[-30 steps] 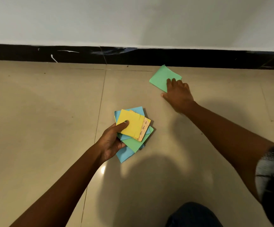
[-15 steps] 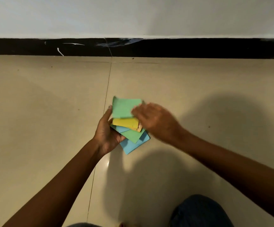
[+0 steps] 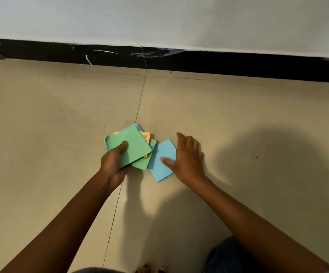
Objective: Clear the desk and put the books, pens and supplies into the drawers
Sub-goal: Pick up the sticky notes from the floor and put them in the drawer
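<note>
A person crouched over a tan tiled floor (image 3: 238, 115). Their left hand (image 3: 114, 164) gripped a fanned stack of coloured paper squares (image 3: 132, 146), thumb on top. Their right hand (image 3: 187, 158), fingers spread flat, touched a loose blue square (image 3: 159, 166) just beside the stack.

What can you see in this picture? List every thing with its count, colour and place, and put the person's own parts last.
Paper stack: one fanned bundle, green sheet on top with yellow, tan and blue edges showing beneath; exact sheet count cannot be told; above the floor, in the left hand.
Blue sheet: one, light blue, right of the stack, its left edge tucked under a green sheet.
Floor: beige tiles with thin joints.
Skirting: one black band with white marks, at the wall's foot.
Wall: pale grey-white, at top.
Left hand: grips the stack, thumb on top.
Right hand: fingers spread, thumb on the blue sheet.
</note>
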Demonstrator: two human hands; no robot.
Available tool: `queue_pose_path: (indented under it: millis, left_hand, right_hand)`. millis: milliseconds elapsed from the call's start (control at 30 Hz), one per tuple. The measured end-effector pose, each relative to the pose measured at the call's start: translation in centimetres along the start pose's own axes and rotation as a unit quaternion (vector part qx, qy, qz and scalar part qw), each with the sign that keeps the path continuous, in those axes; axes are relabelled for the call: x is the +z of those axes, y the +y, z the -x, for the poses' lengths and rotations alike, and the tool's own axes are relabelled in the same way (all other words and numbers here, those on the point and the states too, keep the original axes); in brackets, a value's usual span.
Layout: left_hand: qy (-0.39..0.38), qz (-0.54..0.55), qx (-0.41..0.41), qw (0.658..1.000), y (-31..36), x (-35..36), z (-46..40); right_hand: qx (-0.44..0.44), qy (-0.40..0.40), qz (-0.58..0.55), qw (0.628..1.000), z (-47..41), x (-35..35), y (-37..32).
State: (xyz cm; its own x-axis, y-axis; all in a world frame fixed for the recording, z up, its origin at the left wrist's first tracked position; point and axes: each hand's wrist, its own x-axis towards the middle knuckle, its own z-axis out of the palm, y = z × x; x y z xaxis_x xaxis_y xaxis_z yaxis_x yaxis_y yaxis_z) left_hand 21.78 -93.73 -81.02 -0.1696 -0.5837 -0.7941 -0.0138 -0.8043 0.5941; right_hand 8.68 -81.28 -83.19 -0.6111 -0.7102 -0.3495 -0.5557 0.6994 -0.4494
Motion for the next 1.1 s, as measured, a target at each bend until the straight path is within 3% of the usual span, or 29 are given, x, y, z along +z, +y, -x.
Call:
queue_pose_path:
  millis: [100,233,467,567,700,900,1100]
  left_hand:
    - [0.014,0.014,0.008,1.0,0.1,-1.0,0.2]
    - [0.017,0.015,0.014,1.0,0.3,-1.7,0.9]
    - [-0.018,0.015,0.022,0.999,2.4,-2.6,3.6]
    - [-0.04,0.028,0.022,0.999,3.7,-1.9,5.3]
    - [-0.077,0.04,0.011,0.996,5.1,0.6,8.3]
    - [-0.148,0.002,0.03,0.988,8.0,4.4,13.8]
    - [-0.196,0.0,0.048,0.979,11.0,8.2,16.4]
  right_hand:
    - [0.038,-0.028,0.028,0.999,0.6,1.1,-1.0]
    - [0.093,-0.042,-0.038,0.994,0.7,1.7,-1.8]
    - [0.078,-0.031,-0.058,0.995,3.2,0.6,-0.6]
    - [0.097,-0.029,-0.116,0.988,3.9,-2.1,-0.1]
    - [0.091,0.061,-0.263,0.958,4.8,-7.2,-1.0]
    - [0.035,0.24,-0.436,0.867,8.0,-16.1,-5.2]
    - [-0.023,0.303,-0.477,0.825,7.8,-23.9,-9.1]
